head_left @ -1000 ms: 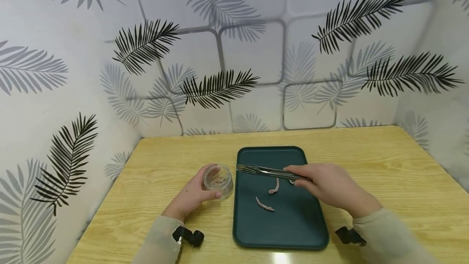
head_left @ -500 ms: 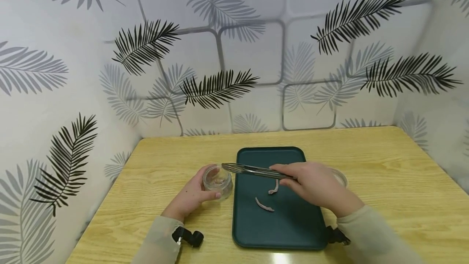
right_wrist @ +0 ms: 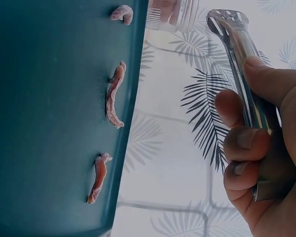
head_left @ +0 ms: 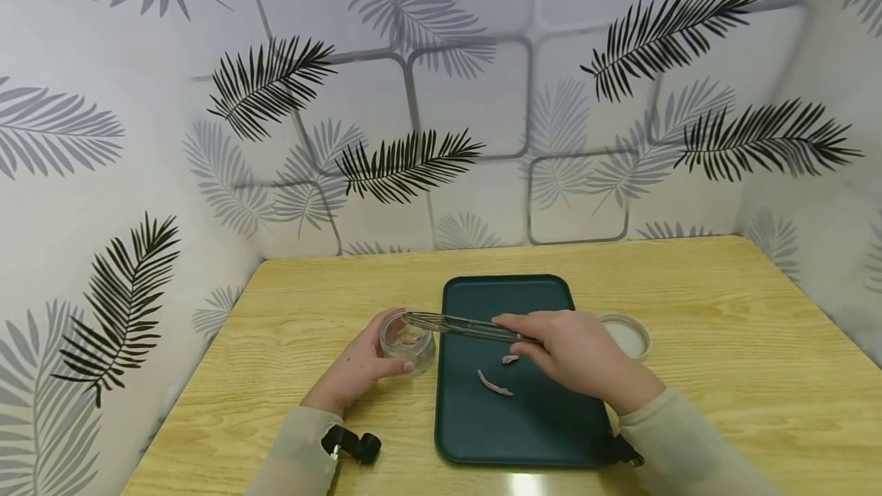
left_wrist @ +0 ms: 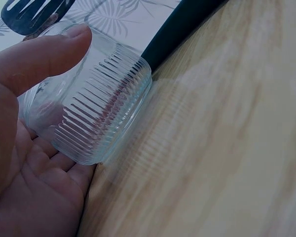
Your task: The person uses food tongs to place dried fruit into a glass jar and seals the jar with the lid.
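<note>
Atop yellow wood-grain table, clear ribbed glass jar, seemingly part-filled, was gripped by left hand, silver metal tongs by right hand, three pinkish strips left on dark-green rectangular tray.

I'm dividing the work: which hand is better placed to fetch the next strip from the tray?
Probably the right hand: it holds the metal tongs, partly over the tray, while the left hand grips the clear ribbed jar.

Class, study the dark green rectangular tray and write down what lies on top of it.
Three pinkish, wrinkled strips lie on the tray, as the right wrist view shows. In the head view the right hand hides one strip, part of another and some tray surface.
</note>
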### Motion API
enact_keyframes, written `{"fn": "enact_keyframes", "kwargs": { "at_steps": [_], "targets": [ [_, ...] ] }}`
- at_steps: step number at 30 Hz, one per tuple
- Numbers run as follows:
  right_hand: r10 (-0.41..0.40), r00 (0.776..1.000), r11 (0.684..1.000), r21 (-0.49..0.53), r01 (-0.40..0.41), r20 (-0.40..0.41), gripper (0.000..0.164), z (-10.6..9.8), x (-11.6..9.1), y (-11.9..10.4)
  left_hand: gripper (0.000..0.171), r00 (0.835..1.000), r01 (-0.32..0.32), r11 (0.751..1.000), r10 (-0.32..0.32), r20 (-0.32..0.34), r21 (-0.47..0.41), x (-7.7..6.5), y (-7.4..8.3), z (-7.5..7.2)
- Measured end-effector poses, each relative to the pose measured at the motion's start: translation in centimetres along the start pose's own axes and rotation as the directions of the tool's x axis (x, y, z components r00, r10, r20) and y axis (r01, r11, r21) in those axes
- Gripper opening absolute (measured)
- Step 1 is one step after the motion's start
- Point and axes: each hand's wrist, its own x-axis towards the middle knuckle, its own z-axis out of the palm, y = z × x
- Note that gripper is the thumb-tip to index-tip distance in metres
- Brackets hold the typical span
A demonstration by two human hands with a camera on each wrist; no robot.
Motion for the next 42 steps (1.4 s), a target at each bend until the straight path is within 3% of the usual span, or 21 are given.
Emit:
{"fn": "enact_keyframes", "kwargs": {
  "at_steps": [7, 22, 26, 33, 42],
  "targets": [
    [-0.005, 1.000, 1.000, -0.005, 0.005, -0.009, 0.045, 0.1, 0.2, -0.2, 0.087, 1.000, -0.005, 1.000, 0.005, -0.011, 0.006, -0.2, 0.2, -0.1],
    [0.048, 0.997, 0.998, 0.031, -0.050, 0.058, 0.048, -0.6, -0.1, 0.5, 0.085, 1.000, -0.016, 1.000, 0.016, 0.005, -0.009, 0.0, -0.2, -0.1],
    [0.116, 0.986, 0.993, 0.017, -0.119, 0.122, 0.054, -1.6, -0.8, 1.5, 0.085, 0.999, -0.032, 0.999, 0.032, 0.019, -0.013, 0.1, -0.3, 0.0],
    [0.223, 0.944, 0.971, 0.026, -0.236, 0.245, 0.064, -3.3, -3.7, 4.6, 0.085, 0.999, -0.035, 0.999, 0.036, 0.034, -0.015, 0.2, -0.2, 0.0],
    [0.229, 0.922, 0.962, 0.073, -0.264, 0.313, 0.051, -4.5, -6.7, 6.7, 0.085, 0.999, -0.027, 0.999, 0.028, 0.037, -0.024, 0.1, -0.1, -0.2]
  ]
}}
